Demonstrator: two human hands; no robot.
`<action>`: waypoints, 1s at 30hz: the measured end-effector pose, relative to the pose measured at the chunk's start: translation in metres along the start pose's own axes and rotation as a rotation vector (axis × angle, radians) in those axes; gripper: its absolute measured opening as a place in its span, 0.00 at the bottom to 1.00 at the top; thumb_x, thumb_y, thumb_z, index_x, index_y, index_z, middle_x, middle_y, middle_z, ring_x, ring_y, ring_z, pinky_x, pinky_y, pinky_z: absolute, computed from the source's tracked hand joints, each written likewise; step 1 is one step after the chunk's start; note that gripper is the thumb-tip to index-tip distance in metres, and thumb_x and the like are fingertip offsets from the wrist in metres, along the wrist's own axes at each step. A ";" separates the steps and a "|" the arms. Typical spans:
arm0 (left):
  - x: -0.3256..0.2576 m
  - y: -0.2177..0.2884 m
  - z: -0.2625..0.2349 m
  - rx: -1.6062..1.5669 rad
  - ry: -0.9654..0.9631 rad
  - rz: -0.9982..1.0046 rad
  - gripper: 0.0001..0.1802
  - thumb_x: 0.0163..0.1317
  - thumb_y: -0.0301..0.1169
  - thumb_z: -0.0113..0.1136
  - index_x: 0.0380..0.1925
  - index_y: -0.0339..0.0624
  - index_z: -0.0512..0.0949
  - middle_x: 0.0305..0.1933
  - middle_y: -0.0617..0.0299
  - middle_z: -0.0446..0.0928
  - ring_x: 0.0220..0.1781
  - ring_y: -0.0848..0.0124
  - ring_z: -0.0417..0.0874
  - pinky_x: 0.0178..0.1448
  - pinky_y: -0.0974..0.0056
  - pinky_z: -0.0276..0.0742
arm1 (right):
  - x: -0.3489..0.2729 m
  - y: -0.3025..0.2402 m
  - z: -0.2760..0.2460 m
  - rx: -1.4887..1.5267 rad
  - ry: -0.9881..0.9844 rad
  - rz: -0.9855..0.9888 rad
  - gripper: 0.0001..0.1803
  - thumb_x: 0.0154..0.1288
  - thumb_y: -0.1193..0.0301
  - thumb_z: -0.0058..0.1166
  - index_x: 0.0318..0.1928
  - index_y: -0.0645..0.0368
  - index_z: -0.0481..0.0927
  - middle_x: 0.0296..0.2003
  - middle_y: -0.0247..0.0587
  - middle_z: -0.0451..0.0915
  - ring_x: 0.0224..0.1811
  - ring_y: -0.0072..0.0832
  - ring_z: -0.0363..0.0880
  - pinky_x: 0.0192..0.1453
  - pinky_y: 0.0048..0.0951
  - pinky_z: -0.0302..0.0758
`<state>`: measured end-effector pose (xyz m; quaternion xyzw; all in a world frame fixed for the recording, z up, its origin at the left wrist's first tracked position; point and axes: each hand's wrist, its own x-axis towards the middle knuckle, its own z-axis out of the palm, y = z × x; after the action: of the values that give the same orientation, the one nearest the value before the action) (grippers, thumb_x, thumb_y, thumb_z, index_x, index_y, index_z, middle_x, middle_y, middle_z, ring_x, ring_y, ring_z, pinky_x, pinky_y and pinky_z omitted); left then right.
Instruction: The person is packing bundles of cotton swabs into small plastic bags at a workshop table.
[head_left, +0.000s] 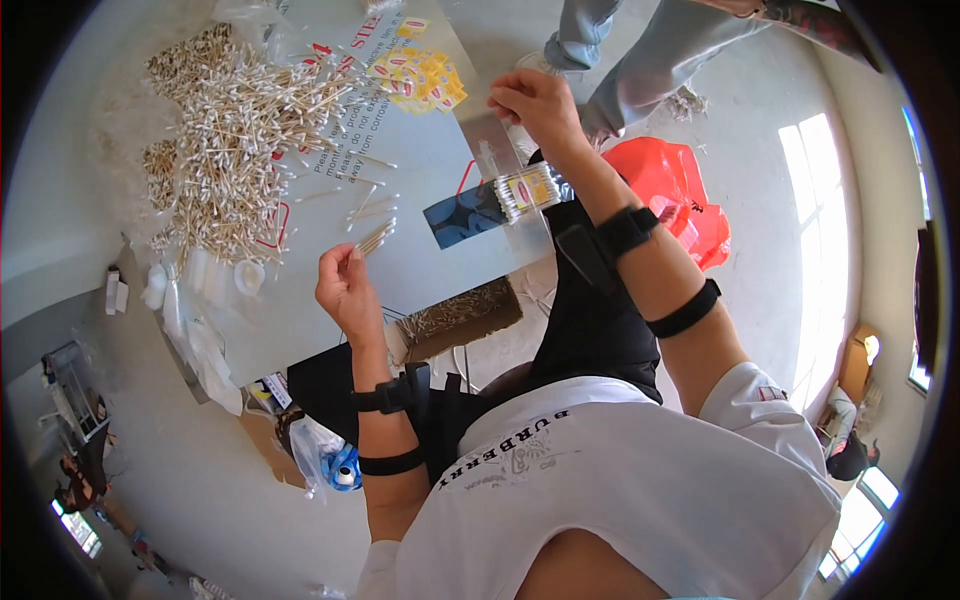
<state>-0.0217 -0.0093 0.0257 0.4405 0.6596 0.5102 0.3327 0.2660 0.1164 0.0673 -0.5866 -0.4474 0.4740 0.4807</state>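
Observation:
My left hand (350, 293) is closed around a small bundle of cotton swabs (377, 237), whose tips fan out above the fingers. Several loose swabs (372, 207) lie on the table just beyond it. My right hand (540, 105) is raised past the table's right edge, its fingers curled together; whether anything is in them cannot be made out. Below it, a clear pack of cotton swabs (526, 193) with a yellow label rests near the edge, beside a dark blue printed piece (462, 218). A large heap of swabs (240, 140) covers the left of the table.
Yellow labels (420, 80) are spread at the far side of the table (320, 290). An open cardboard box of swabs (460, 318) sits below the near edge. A red plastic bag (670, 190) is on the right. Another person's legs (650, 60) stand beyond the table.

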 end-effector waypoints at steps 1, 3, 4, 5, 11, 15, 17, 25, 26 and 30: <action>-0.007 0.001 0.008 0.022 -0.043 0.026 0.05 0.65 0.24 0.58 0.39 0.35 0.78 0.32 0.67 0.76 0.32 0.81 0.72 0.37 0.74 0.71 | -0.020 0.010 -0.014 -0.030 0.056 -0.012 0.09 0.64 0.74 0.59 0.41 0.66 0.82 0.29 0.35 0.83 0.31 0.19 0.79 0.35 0.20 0.74; -0.018 0.002 0.026 0.126 -0.157 0.147 0.08 0.61 0.21 0.60 0.40 0.37 0.77 0.35 0.61 0.77 0.35 0.70 0.77 0.43 0.66 0.75 | -0.052 0.039 -0.039 -0.278 0.361 -0.150 0.10 0.61 0.73 0.60 0.40 0.66 0.83 0.28 0.36 0.82 0.31 0.22 0.79 0.41 0.21 0.75; -0.025 0.008 0.038 0.114 -0.165 0.156 0.08 0.61 0.21 0.60 0.40 0.37 0.77 0.35 0.61 0.77 0.35 0.70 0.77 0.43 0.66 0.75 | -0.062 0.057 -0.055 -0.370 0.455 -0.136 0.12 0.60 0.70 0.62 0.41 0.66 0.83 0.34 0.38 0.83 0.37 0.23 0.79 0.44 0.25 0.76; -0.032 0.014 0.048 0.291 -0.181 0.347 0.11 0.58 0.20 0.61 0.41 0.37 0.76 0.38 0.58 0.77 0.41 0.63 0.77 0.47 0.62 0.74 | -0.073 0.072 -0.064 -0.484 0.501 -0.156 0.16 0.61 0.67 0.63 0.44 0.65 0.82 0.39 0.39 0.82 0.41 0.23 0.78 0.46 0.27 0.76; -0.055 0.010 0.046 0.563 -0.108 0.509 0.19 0.52 0.19 0.63 0.45 0.39 0.74 0.49 0.53 0.75 0.55 0.50 0.72 0.59 0.51 0.68 | -0.099 0.091 -0.063 0.074 0.467 0.307 0.31 0.64 0.56 0.63 0.58 0.65 0.74 0.50 0.41 0.78 0.50 0.28 0.76 0.55 0.30 0.72; -0.063 0.006 0.035 0.780 0.114 0.599 0.20 0.53 0.22 0.62 0.49 0.40 0.75 0.53 0.53 0.74 0.60 0.50 0.70 0.63 0.48 0.65 | -0.104 0.102 -0.049 -0.368 0.500 -0.101 0.36 0.62 0.53 0.63 0.61 0.66 0.70 0.55 0.55 0.74 0.58 0.44 0.74 0.61 0.37 0.70; -0.057 -0.007 0.020 0.727 0.169 0.545 0.20 0.53 0.22 0.62 0.49 0.40 0.75 0.55 0.53 0.74 0.60 0.50 0.70 0.63 0.48 0.65 | -0.106 0.098 -0.040 -0.482 0.538 -0.337 0.31 0.65 0.53 0.59 0.59 0.61 0.72 0.57 0.52 0.71 0.61 0.49 0.69 0.64 0.41 0.67; -0.057 0.007 0.055 0.608 -0.159 0.623 0.20 0.51 0.21 0.61 0.48 0.37 0.75 0.54 0.55 0.74 0.62 0.56 0.71 0.66 0.51 0.62 | -0.086 0.107 -0.039 -0.793 0.225 -0.286 0.26 0.70 0.50 0.49 0.57 0.57 0.77 0.59 0.54 0.73 0.62 0.48 0.70 0.61 0.41 0.70; -0.060 0.007 0.059 0.580 -0.164 0.636 0.20 0.51 0.21 0.62 0.48 0.37 0.75 0.55 0.55 0.74 0.63 0.56 0.70 0.67 0.51 0.62 | -0.084 0.108 -0.036 -0.663 0.216 -0.197 0.26 0.71 0.50 0.49 0.55 0.59 0.78 0.54 0.52 0.76 0.58 0.45 0.74 0.59 0.39 0.71; -0.055 0.002 0.059 0.520 -0.141 0.609 0.22 0.51 0.20 0.62 0.49 0.38 0.75 0.55 0.56 0.74 0.63 0.54 0.71 0.66 0.51 0.62 | -0.078 0.115 -0.035 -0.397 0.176 -0.026 0.29 0.73 0.49 0.47 0.57 0.62 0.77 0.43 0.40 0.81 0.47 0.25 0.78 0.54 0.24 0.72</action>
<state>0.0524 -0.0375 0.0124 0.7190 0.5816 0.3701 0.0884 0.2971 0.0190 -0.0329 -0.7029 -0.4961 0.3172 0.3991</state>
